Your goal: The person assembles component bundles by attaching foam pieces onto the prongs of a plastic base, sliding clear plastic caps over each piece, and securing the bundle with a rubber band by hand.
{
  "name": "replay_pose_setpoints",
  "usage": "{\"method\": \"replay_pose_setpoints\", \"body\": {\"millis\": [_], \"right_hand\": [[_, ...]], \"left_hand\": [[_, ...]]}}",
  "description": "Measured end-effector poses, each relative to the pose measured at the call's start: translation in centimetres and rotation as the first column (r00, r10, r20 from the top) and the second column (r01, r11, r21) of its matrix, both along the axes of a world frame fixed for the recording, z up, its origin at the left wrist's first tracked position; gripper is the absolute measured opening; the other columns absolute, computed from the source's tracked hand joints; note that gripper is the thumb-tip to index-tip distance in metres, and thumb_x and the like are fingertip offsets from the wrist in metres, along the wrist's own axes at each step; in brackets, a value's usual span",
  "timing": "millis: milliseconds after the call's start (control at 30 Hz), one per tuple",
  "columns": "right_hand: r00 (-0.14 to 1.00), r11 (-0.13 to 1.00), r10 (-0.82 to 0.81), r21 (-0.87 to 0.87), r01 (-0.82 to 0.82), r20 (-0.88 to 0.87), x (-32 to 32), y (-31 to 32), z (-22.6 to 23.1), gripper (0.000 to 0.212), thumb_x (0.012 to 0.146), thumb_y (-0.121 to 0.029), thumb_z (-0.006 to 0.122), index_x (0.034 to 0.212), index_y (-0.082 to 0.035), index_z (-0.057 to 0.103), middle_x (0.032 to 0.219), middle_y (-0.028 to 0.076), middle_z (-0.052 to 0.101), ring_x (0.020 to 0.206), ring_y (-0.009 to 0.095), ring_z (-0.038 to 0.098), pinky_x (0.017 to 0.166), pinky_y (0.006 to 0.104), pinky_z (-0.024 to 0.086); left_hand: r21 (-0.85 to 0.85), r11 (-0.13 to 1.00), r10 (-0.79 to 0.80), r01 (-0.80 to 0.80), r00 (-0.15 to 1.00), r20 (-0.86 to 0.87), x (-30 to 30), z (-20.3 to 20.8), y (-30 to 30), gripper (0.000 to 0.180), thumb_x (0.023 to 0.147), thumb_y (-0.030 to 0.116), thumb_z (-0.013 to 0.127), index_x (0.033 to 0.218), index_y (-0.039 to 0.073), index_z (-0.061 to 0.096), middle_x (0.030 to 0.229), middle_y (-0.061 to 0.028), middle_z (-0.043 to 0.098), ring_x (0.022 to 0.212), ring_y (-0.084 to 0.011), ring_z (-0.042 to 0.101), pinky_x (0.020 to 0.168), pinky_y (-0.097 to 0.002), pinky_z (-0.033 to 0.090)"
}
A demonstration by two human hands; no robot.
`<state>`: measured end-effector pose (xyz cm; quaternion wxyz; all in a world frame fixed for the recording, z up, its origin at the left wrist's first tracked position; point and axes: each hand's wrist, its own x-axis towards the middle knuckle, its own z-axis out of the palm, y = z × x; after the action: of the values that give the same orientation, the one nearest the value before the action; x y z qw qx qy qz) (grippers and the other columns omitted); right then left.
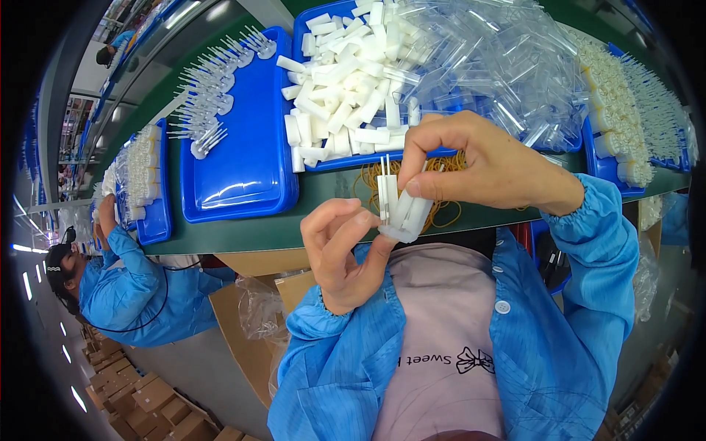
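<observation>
Just above my lap, my left hand point(346, 253) pinches the rounded translucent base of a small plastic assembly point(401, 229). Thin pins rise from it, and a white foam-like block point(386, 197) stands upright on its left side. From the right, my right hand point(478, 158) closes its thumb and forefinger on the assembly's other upright part, which looks whitish and partly see-through; the fingers hide its upper end. Beyond my hands a blue tray point(346, 163) holds a heap of white blocks point(342, 84) and many clear plastic sleeves point(500, 70).
Tan rubber bands point(445, 209) lie on the green table point(323, 192) behind my hands. At left, a blue tray point(239, 173) carries several pin-bearing bases point(209, 95). More parts fill a right-hand tray point(614, 165). A person in blue point(136, 287) works farther left; cardboard boxes point(250, 345) stand below.
</observation>
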<state>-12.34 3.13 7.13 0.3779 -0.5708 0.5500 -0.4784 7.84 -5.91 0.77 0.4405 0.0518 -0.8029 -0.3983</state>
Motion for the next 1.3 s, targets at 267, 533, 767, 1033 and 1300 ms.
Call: {"method": "replay_pose_setpoints", "body": {"millis": [267,533,767,1033,1300], "right_hand": [[0.997,0.995,0.005,0.100,-0.012,0.079,0.0,0.0,0.1,0.015,0.082,-0.016,0.066,0.081,-0.001,0.063,0.078,0.003,0.063,0.078,0.012,0.055,0.073,0.0280,0.044],[0.999,0.999,-0.035,-0.035,0.035,-0.007,-1.8,-2.0,-1.4,0.014,0.082,-0.017,0.065,0.086,-0.004,0.065,0.081,0.002,0.064,0.077,0.014,0.055,0.071,0.0298,0.044],[0.322,0.935,-0.314,-0.350,-0.062,-0.893,-3.7,-5.1,-6.7,0.017,0.073,-0.009,0.063,0.090,-0.012,0.065,0.086,0.003,0.053,0.090,0.022,0.052,0.078,0.0356,0.040],[0.764,0.896,-0.406,-0.385,0.222,-0.503,-3.8,-5.3,-6.9,0.017,0.080,-0.016,0.066,0.094,-0.009,0.060,0.087,0.003,0.055,0.076,0.016,0.055,0.065,0.0270,0.044],[0.896,0.949,-0.301,0.191,0.249,0.327,-1.6,-4.1,-3.7,0.031,0.087,-0.028,0.066,0.106,-0.007,0.055,0.077,-0.001,0.056,0.068,0.006,0.051,0.060,0.0212,0.042]], "left_hand": [[0.088,0.995,0.040,-0.038,0.999,-0.021,-0.3,0.1,0.4,0.050,0.070,-0.007,0.073,0.114,0.005,0.054,0.111,-0.0161,0.052,0.080,-0.0227,0.062,0.070,-0.0303,0.051],[0.235,0.970,0.026,-0.069,0.983,0.180,-0.4,-0.8,-1.4,0.021,0.073,-0.002,0.072,0.093,0.000,0.066,0.092,-0.0143,0.065,0.082,-0.0228,0.063,0.074,-0.0299,0.050],[0.380,0.918,0.048,-0.115,0.982,0.182,-0.5,-1.7,-2.1,0.015,0.080,0.001,0.069,0.095,-0.001,0.067,0.095,-0.0093,0.062,0.083,-0.0137,0.059,0.072,-0.0244,0.048],[0.074,0.992,0.090,-0.104,0.982,0.166,-0.1,-1.1,-1.8,0.020,0.075,-0.003,0.072,0.094,0.003,0.069,0.090,-0.0101,0.063,0.077,-0.0194,0.060,0.067,-0.0271,0.048],[-0.076,0.996,0.059,-0.053,0.994,0.087,-1.2,-0.2,-0.7,0.029,0.068,-0.005,0.074,0.094,0.005,0.070,0.086,-0.0078,0.063,0.074,-0.0201,0.061,0.062,-0.0273,0.049]]}}
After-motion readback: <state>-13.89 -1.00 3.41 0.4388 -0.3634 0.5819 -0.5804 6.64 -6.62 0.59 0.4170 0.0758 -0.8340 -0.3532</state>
